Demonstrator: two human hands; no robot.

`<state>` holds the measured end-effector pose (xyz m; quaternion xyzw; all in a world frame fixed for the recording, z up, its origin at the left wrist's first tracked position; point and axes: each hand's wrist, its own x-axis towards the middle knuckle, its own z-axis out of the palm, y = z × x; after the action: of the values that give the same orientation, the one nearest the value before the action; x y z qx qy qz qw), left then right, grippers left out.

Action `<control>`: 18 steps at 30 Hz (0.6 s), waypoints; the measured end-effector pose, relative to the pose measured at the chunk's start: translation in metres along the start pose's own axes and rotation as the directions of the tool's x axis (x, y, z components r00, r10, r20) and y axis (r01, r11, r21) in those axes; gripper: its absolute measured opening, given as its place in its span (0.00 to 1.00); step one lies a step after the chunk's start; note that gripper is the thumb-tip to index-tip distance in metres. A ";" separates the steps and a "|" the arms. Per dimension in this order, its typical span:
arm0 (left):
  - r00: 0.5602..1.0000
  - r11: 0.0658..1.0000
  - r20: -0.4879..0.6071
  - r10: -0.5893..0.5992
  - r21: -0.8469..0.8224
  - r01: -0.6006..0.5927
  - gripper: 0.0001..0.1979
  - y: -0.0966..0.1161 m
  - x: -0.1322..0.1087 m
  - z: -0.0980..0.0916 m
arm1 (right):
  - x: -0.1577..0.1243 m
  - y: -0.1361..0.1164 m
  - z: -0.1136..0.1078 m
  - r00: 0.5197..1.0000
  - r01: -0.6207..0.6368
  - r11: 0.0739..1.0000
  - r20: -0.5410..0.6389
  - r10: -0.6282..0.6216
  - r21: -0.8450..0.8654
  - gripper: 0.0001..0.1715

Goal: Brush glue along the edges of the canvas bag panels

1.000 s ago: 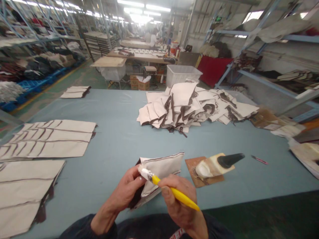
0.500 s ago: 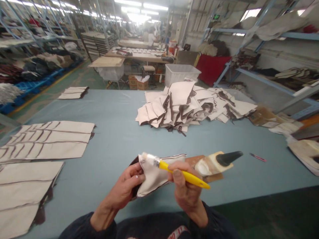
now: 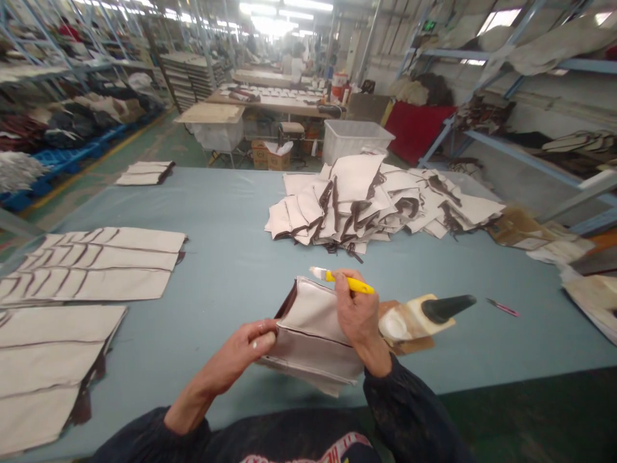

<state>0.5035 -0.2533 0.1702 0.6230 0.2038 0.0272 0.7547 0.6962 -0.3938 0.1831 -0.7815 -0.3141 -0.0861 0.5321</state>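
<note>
- cream fabric piece, brown-edged, held just above the near edge of the blue table, between both hands.
- left hand pinches its left edge, fingers closed on it.
- right hand rests on its top, fist clamped around a yellow brush.
- black-tipped bottle just right.
- piled pieces farther back.

The cream canvas pouch with dark brown edging gripped by our left hand looks like matt, woven cloth, and its trim is darker and slightly smoother. The yellow plastic-handled brush pinched in our right hand is glossy along the handle, while its whitish tip is caked and dull. We see a smooth, matt pale blue table covering, a squeeze bottle with a black cone nozzle of smeared plastic, and a translucent plastic tub.
</note>
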 end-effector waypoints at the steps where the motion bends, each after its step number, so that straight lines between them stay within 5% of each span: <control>1: 0.999 0.999 0.038 -0.002 0.047 0.000 0.22 -0.004 -0.001 -0.001 | 0.002 0.002 0.001 1.000 -0.015 1.000 0.001 0.015 -0.002 0.26; 5: 0.995 0.984 0.069 0.077 0.156 -0.087 0.18 -0.007 -0.002 0.010 | 0.001 0.008 0.008 0.999 -0.031 0.999 -0.022 0.031 -0.009 0.24; 9: 0.991 0.934 0.049 0.123 0.331 -0.133 0.18 -0.003 -0.005 0.020 | -0.013 -0.001 -0.003 0.990 0.088 0.996 -0.112 -0.086 0.007 0.16; 13: 0.986 0.890 -0.094 0.138 0.448 -0.082 0.18 -0.010 -0.010 0.017 | -0.039 -0.023 -0.028 0.971 0.239 0.970 -0.032 -0.237 0.051 0.11; 15: 0.981 0.871 -0.108 0.161 0.484 -0.090 0.18 -0.013 -0.011 0.016 | -0.053 -0.032 -0.033 0.975 0.219 0.970 0.006 -0.221 0.108 0.11; 18: 0.976 0.845 -0.096 0.196 0.521 -0.118 0.17 -0.014 -0.011 0.020 | -0.067 -0.038 -0.028 0.999 0.036 0.967 0.003 -0.038 0.251 0.13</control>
<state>0.4968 -0.2781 0.1629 0.8119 0.2064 0.0794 0.5403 0.6269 -0.4363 0.1932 -0.7022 -0.3392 -0.0526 0.6237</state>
